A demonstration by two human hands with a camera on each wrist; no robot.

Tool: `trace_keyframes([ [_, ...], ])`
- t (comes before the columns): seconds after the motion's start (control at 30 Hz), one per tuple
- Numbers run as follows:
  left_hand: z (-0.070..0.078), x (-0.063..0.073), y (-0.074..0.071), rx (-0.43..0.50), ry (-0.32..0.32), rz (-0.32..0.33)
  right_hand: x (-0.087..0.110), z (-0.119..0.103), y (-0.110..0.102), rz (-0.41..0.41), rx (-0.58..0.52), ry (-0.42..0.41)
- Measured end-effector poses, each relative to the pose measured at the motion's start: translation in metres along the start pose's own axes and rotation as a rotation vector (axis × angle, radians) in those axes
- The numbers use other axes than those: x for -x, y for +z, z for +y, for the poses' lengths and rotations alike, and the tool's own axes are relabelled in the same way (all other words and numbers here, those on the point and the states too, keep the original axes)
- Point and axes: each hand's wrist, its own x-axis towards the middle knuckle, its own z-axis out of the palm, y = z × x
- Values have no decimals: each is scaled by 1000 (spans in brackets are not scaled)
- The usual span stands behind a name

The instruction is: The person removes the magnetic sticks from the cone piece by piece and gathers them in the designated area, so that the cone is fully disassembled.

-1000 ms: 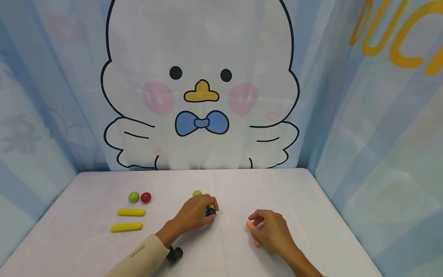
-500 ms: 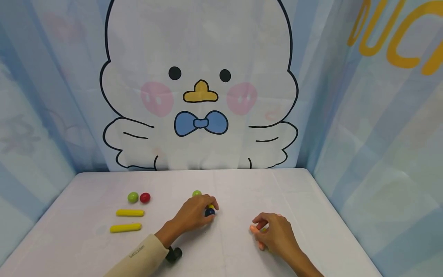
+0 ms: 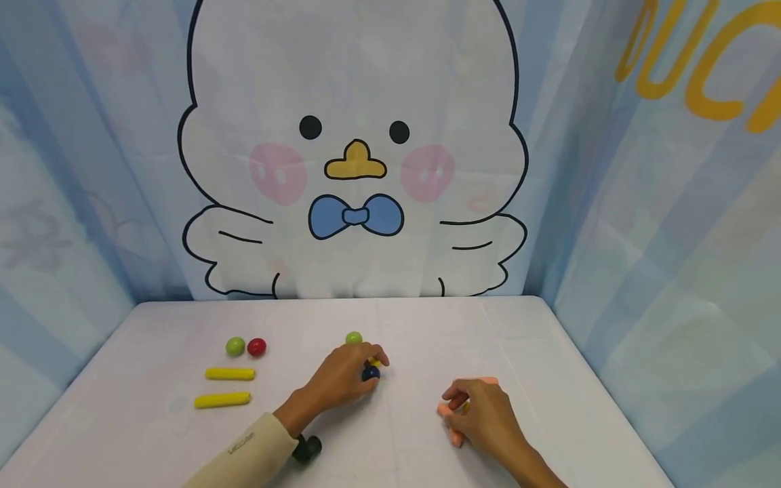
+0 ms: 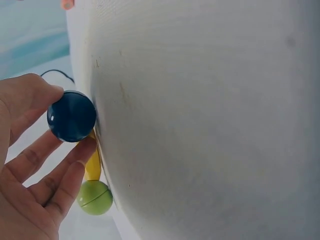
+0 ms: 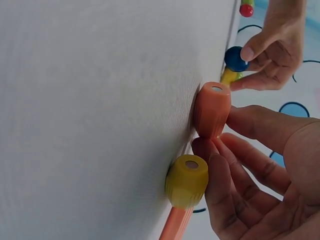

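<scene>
My left hand (image 3: 342, 373) pinches a dark blue ball (image 4: 71, 117) between thumb and fingers on the table. A yellow stick (image 4: 93, 165) runs beside those fingers, from behind the blue ball to a light green ball (image 4: 95, 197). To the right, my right hand (image 3: 485, 413) pinches an orange ribbed stick (image 5: 212, 110) with a pale disc in its end. Close to its fingertips in the right wrist view is a yellow ribbed piece (image 5: 187, 181), with another orange stick (image 5: 175, 225) in line behind it. The right hand hides much of these pieces in the head view.
On the left of the white table (image 3: 415, 325) lie two yellow sticks, one farther back (image 3: 230, 374). Behind them sit a green ball (image 3: 235, 346) and a red ball (image 3: 257, 347). A dark cylindrical object (image 3: 308, 449) shows by the left sleeve. Printed curtains enclose the table.
My right hand has moved slightly right and toward me, and another orange stick now shows behind it. The green ball by my left hand has shifted slightly right and back.
</scene>
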Motion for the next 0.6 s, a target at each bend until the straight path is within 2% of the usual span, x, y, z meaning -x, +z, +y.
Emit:
trace_keyframes([
  [0.27, 1, 1, -1, 15, -45, -10, -5, -6, -1, 22, 5, -10],
  [0.6, 0, 7, -5, 8, -76, 5, -27, -33, 6, -6, -28, -36],
])
